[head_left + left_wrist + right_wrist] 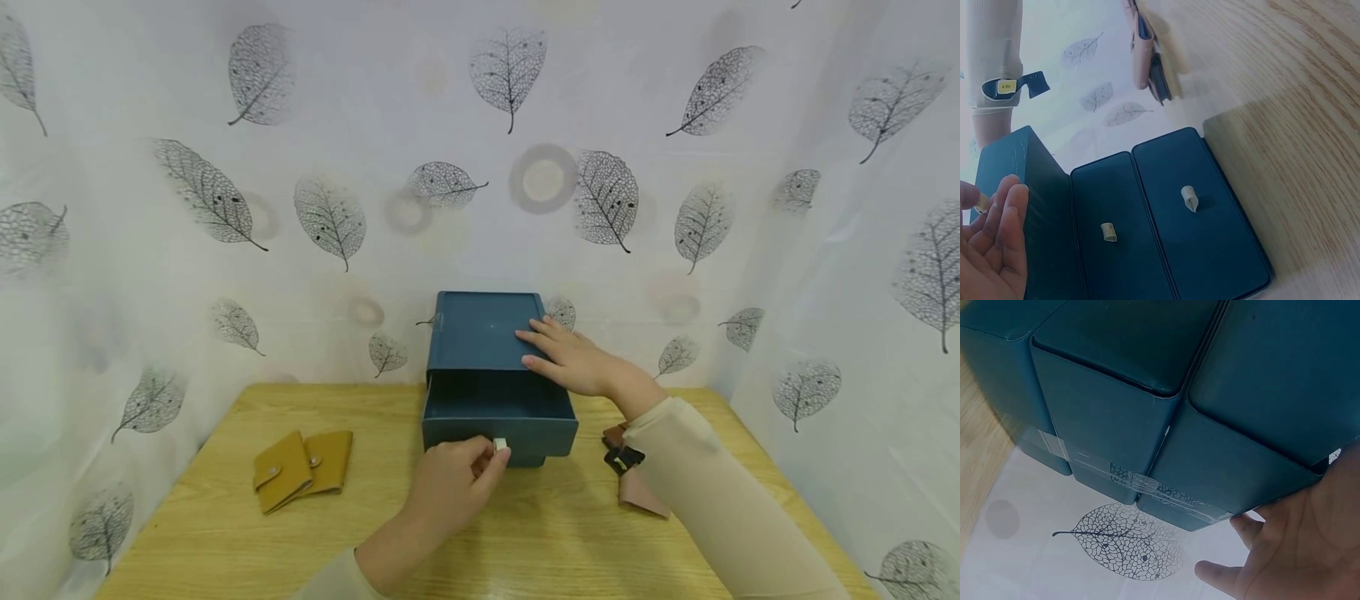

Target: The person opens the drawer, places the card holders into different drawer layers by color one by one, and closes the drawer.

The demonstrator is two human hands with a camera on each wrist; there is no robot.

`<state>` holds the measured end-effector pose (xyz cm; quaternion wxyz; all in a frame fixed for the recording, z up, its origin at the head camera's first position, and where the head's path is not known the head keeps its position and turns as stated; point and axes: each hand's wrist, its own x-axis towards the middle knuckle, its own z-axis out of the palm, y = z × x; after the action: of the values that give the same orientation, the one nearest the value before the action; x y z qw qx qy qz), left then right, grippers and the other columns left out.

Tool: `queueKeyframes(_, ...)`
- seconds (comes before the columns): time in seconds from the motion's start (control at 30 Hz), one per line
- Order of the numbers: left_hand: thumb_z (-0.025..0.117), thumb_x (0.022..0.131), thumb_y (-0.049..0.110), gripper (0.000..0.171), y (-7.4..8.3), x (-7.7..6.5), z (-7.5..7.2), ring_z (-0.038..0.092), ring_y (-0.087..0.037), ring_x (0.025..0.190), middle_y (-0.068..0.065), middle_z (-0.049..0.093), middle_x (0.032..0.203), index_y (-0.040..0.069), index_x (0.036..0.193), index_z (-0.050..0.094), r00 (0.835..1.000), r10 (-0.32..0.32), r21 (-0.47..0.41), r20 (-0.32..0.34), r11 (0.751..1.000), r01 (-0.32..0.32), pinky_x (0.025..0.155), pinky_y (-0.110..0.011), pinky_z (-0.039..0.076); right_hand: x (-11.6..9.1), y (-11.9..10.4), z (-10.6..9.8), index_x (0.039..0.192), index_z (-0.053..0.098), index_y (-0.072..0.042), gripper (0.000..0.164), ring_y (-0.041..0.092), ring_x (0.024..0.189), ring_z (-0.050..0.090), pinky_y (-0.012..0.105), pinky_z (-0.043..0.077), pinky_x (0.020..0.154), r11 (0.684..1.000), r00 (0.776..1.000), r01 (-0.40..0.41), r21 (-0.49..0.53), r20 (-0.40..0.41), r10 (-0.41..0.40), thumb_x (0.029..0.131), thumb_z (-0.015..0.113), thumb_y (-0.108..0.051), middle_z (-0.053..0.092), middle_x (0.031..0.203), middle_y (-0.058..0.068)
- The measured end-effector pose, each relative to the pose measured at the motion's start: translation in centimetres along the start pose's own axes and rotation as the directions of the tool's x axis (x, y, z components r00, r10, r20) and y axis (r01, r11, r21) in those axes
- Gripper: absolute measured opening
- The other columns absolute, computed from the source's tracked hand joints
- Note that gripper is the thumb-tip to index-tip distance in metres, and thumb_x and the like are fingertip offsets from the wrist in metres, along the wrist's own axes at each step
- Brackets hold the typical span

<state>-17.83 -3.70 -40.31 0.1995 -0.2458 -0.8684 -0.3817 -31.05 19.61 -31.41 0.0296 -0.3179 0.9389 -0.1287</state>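
Note:
A dark blue drawer unit (487, 329) stands at the back of the table, its top drawer (453, 433) pulled well out. My left hand (450, 483) pinches the small whitish pull tab (500, 445) on that drawer's front between thumb and fingers. The inside of the drawer looks dark. Two lower drawers, each with a pale tab (1189, 197), appear shut in the left wrist view. With fingers spread, my right hand (573, 358) rests on the unit's top at the right edge; in the right wrist view, that hand (1304, 537) lies against the unit's corner.
Two mustard wallets (283, 471) with snap flaps overlap on the table at the left. On the right, a pinkish wallet (641, 493) and a brown one (615, 435) lie partly hidden by my right sleeve. A leaf-print curtain (480, 233) hangs close behind the unit.

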Motion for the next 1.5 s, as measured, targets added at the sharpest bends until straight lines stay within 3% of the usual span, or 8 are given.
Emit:
queueKeyframes(0.53,0.063,0.100,0.034,0.031,-0.3,-0.3,-0.3,0.048,0.006,0.054,0.016,0.058,0.061,0.017,0.074,0.069,1.000,0.020,0.009,-0.005,1.000,-0.020,0.052,-0.016,0.045,-0.1,-0.2,-0.1,0.161,0.026,-0.019,0.067,0.037,0.153,0.003,0.067,0.008,0.117,1.000,1.000,-0.002,-0.011,-0.003,0.002,0.105,0.036,-0.055,0.012,0.167,0.013)
queueKeyframes(0.73,0.063,0.099,0.034,0.030,-0.9,-0.6,-0.3,0.045,0.006,0.051,0.017,0.054,0.059,0.018,0.075,0.070,1.000,0.030,0.004,0.004,1.000,-0.030,0.049,-0.015,0.044,0.0,-0.1,-0.2,0.161,0.026,-0.020,0.067,0.037,0.153,0.002,0.067,0.008,0.117,1.000,1.000,-0.003,-0.012,-0.007,0.003,0.105,0.036,-0.056,0.012,0.167,0.013)
queueKeyframes(0.9,0.064,0.099,0.030,0.025,-1.9,-1.1,-0.3,0.048,0.007,0.054,0.017,0.058,0.063,0.019,0.078,0.072,0.994,0.091,-0.029,0.059,0.996,-0.089,0.052,-0.013,0.046,0.1,-0.1,-0.1,0.161,0.026,-0.019,0.067,0.037,0.153,0.002,0.067,0.008,0.117,1.000,1.000,-0.003,-0.014,-0.011,0.003,0.105,0.035,-0.056,0.012,0.167,0.013)
queueKeyframes(1.07,0.059,0.102,0.034,0.029,-3.2,-1.9,-0.3,0.048,0.009,0.057,0.017,0.062,0.067,0.018,0.082,0.073,0.976,0.154,-0.060,0.153,0.987,-0.146,0.053,-0.011,0.045,-0.1,-0.2,-0.1,0.161,0.026,-0.020,0.066,0.035,0.153,0.002,0.067,0.008,0.117,1.000,1.000,-0.012,-0.012,0.002,0.012,0.105,0.035,-0.055,0.012,0.167,0.013)
queueKeyframes(1.27,0.061,0.101,0.032,0.027,-4.5,-2.8,-0.7,0.042,0.010,0.052,0.019,0.056,0.063,0.019,0.080,0.071,0.963,0.198,-0.046,0.181,0.980,-0.193,0.049,-0.008,0.040,0.0,-0.4,-0.1,0.161,0.026,-0.019,0.066,0.035,0.153,0.002,0.066,0.008,0.118,1.000,1.000,-0.006,-0.012,0.003,0.006,0.105,0.035,-0.055,0.012,0.167,0.012)
queueKeyframes(1.5,0.058,0.102,0.037,0.030,-6.1,-3.4,-1.4,0.049,0.010,0.058,0.019,0.061,0.068,0.019,0.082,0.072,0.959,0.171,-0.003,0.228,0.985,-0.174,0.054,-0.010,0.044,-0.1,-0.3,0.0,0.161,0.025,-0.020,0.066,0.035,0.153,0.001,0.066,0.008,0.118,1.000,1.000,-0.012,-0.019,0.011,0.012,0.106,0.035,-0.055,0.011,0.167,0.012)
